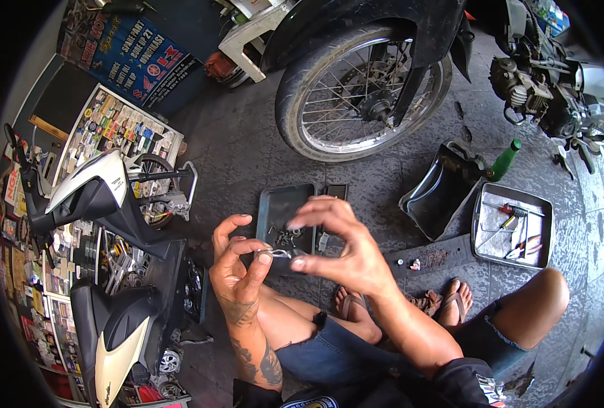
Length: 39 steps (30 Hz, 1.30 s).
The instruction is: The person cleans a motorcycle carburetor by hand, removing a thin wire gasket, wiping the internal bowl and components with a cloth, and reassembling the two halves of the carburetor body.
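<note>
My left hand (239, 262) pinches a small shiny metal part (279, 253), thin and bent, between thumb and forefinger. Its exact kind is too small to make out. Beside its free end is my right hand (343, 248), thumb and fingers spread apart, the thumb close to the metal. Under both hands lies a dark rectangular tray (285, 197) with several small metal bits, perhaps screws (287, 238), partly hidden by my fingers.
Ahead stands a motorcycle's spoked front wheel (363, 102). To the right are a black open bin (445, 190), a green bottle (503, 160) and a tray of tools (513, 228). An engine (540, 95) is at far right; scooter body panels (91, 190) are on the left.
</note>
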{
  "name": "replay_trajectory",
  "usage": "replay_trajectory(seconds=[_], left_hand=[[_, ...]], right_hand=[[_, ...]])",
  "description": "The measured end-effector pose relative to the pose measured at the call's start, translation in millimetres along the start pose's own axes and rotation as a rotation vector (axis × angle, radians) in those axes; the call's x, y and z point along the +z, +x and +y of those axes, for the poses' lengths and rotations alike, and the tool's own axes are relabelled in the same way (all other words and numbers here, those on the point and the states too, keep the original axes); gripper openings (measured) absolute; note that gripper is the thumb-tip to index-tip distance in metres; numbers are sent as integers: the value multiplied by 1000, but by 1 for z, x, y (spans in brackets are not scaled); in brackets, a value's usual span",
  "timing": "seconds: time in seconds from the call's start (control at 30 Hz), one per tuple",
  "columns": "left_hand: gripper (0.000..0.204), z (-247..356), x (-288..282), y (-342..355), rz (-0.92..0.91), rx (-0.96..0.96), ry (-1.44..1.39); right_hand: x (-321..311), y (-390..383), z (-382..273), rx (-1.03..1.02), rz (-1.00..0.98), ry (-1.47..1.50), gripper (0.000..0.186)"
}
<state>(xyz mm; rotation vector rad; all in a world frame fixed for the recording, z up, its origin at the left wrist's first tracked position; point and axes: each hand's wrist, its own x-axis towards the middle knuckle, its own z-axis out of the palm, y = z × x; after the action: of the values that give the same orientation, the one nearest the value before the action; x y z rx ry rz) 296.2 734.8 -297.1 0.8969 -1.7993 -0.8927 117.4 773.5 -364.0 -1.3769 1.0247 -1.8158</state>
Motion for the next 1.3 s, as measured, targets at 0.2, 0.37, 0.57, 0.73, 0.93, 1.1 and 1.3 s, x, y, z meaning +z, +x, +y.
replay_trajectory(seconds=[0.2,0.37,0.57,0.73,0.93,1.1,1.3], left_hand=[[14,-3,2,1,-40,34,120],[14,-2,1,0,-47,10,127],[15,-6,0,-1,-40,25,101],[15,0,2,-1,3,16,29],[14,-3,-4,0,61,35,54],[13,4,-9,-1,26,195,450],[14,5,1,-3,-8,237,513]], right_hand=[[5,0,-9,2,-60,-90,43],[13,-2,-3,42,-59,-72,28],[16,-7,3,54,-63,-71,24],[17,-15,8,75,-86,-94,24],[8,-25,10,89,-104,-210,37],[-10,-2,-23,-46,56,-271,42],[-3,8,-24,-145,-58,-320,24]])
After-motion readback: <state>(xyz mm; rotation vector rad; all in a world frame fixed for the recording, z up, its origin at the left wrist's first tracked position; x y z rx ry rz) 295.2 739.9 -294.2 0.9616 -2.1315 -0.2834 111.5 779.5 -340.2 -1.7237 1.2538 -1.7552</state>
